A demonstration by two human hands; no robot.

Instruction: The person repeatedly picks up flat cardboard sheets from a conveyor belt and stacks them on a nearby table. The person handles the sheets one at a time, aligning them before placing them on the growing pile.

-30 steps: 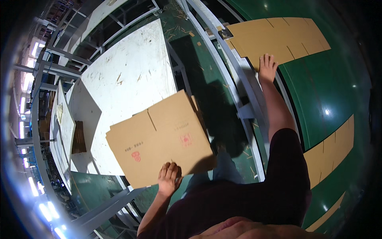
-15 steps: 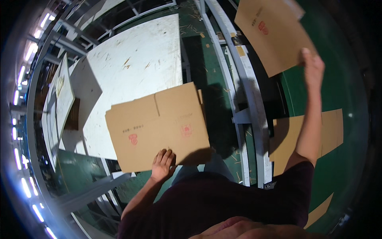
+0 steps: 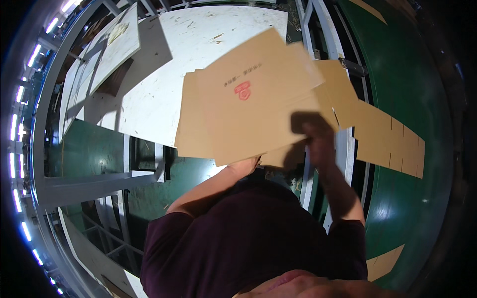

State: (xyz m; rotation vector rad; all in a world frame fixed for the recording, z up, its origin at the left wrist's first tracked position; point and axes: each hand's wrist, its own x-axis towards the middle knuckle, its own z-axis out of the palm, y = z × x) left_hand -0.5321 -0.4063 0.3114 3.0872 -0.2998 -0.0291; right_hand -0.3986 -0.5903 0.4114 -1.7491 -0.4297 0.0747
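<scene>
brown corrugated cardboard fills the middle of the view: a flattened carton with a small red stamp on its upper face is held up in front of the person, tilted, its long edge running from just above the left hand toward the upper right

right hand sits in shadow at the carton's lower right edge, fingers closed on that edge, so it is clamped on the cardboard

left hand is mostly hidden beneath the carton's lower edge; only the wrist and the heel of the hand show, touching the underside. whether its fingers grip or merely prop the sheet, i cannot tell

the 2 hands are apart, each at its own spot along the same lower edge, the left nearer the body's midline and the right further out

a second flat sheet of the same brown peeks out on the left-hand side of the held carton, its edge stepped just past it; i cannot tell whether it rests on the surface or is lifted with the first

beyond the hands lies a scuffed white worktable, partly shaded by the cardboard

out past the right hand, across a pale metal rail, more flattened cartons lie in a row on a green conveyor belt, and another brown piece lies on the belt down beside the right elbow
</scene>
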